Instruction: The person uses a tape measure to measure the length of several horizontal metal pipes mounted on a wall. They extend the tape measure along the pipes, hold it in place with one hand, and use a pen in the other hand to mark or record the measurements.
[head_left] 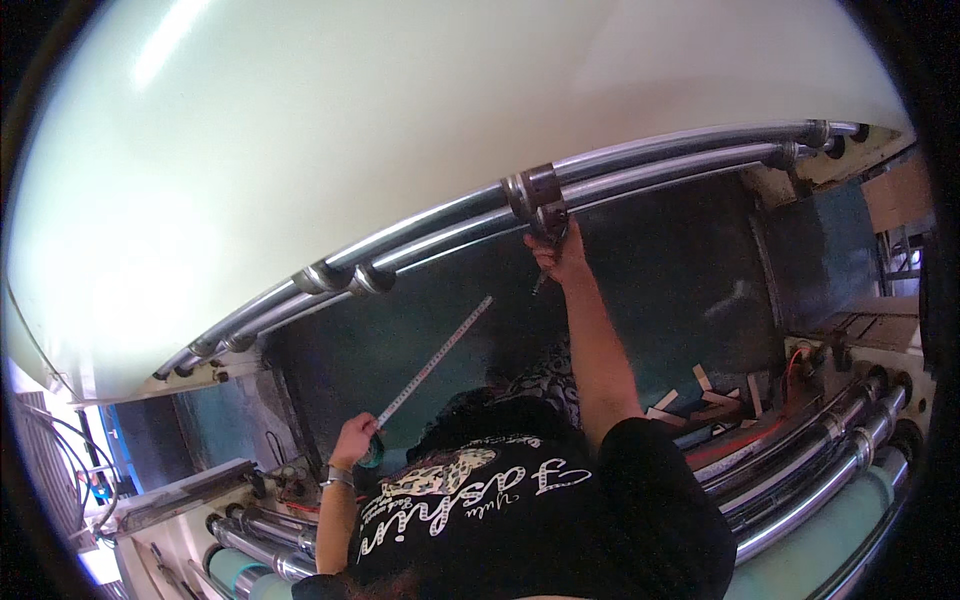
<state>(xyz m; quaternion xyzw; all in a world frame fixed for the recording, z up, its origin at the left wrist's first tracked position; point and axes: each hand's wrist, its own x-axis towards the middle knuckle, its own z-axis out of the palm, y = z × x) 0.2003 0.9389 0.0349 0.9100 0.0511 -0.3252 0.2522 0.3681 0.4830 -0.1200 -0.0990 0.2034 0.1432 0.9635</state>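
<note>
My left hand is closed around a tape measure with a greenish case. Its white blade is pulled out, slanting up and to the right, with the free end in the air. My right hand reaches up to a brown metal collar on the two chrome rods. Those fingers are closed just under the collar, around a thin dark tool whose narrow end sticks out below the hand. Most of that tool is hidden by the fingers.
A big pale curved cover lies beyond the rods. Other metal collars sit along them. Behind me on the right are chrome rollers and several wood strips. More rollers and cables are at the left.
</note>
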